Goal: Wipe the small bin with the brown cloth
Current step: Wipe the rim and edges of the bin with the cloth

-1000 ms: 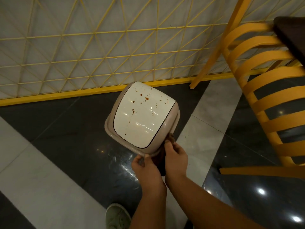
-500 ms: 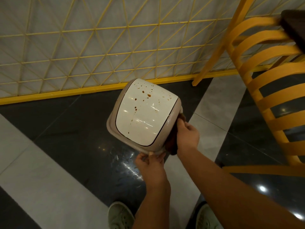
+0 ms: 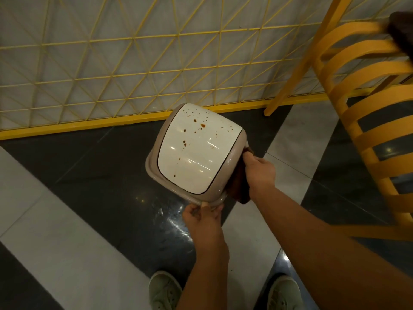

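The small bin [image 3: 196, 151] is held in the air above the dark and pale tiled floor [image 3: 93, 175], tilted so its white lid, speckled with brown drips, faces the camera. The left hand [image 3: 202, 218] pinches the near rim of the bin from below, thumb on top, in the same place as half a second ago. The right hand [image 3: 259, 171] is closed on the brown cloth [image 3: 240, 184] and presses it against the bin's right side; since a second ago it has travelled from the near corner, next to the left hand, up along that side toward the far end. The brown spots on the lid look unchanged. Beside the bin stands a yellow chair [image 3: 366, 108], and two pale shoes [image 3: 164, 291] show at the bottom edge.
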The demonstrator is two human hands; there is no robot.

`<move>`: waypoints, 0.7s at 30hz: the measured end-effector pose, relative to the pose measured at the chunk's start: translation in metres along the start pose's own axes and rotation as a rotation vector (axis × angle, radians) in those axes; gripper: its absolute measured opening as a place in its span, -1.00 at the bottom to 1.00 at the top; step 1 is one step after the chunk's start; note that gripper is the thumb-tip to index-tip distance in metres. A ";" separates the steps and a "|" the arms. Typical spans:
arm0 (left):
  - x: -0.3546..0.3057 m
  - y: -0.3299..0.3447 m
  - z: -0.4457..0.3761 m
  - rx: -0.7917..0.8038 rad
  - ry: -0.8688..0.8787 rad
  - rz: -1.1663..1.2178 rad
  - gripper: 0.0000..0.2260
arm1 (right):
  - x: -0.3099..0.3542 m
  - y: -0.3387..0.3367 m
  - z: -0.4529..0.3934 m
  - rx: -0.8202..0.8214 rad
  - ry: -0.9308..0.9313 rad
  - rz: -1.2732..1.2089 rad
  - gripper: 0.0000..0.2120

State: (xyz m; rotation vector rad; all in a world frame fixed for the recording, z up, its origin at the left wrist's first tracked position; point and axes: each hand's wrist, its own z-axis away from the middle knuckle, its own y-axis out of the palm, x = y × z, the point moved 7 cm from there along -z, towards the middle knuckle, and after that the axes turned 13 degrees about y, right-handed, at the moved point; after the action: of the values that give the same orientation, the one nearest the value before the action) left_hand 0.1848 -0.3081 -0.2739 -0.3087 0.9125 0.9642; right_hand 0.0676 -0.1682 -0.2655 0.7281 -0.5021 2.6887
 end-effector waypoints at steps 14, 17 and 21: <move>0.002 -0.005 -0.005 0.014 0.011 -0.060 -0.86 | -0.092 0.016 0.042 0.082 0.004 -0.125 -0.79; 0.001 -0.004 -0.006 0.009 0.027 -0.071 -0.83 | -0.078 0.012 0.033 0.047 0.014 -0.136 -0.82; 0.001 -0.002 -0.003 -0.020 -0.001 -0.028 -0.76 | -0.036 -0.002 0.010 -0.033 0.077 -0.255 -0.78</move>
State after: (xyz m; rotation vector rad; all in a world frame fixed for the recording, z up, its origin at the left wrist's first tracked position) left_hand 0.1850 -0.3099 -0.2767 -0.3373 0.8960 0.9477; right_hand 0.1021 -0.1776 -0.2759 0.6303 -0.4040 2.4541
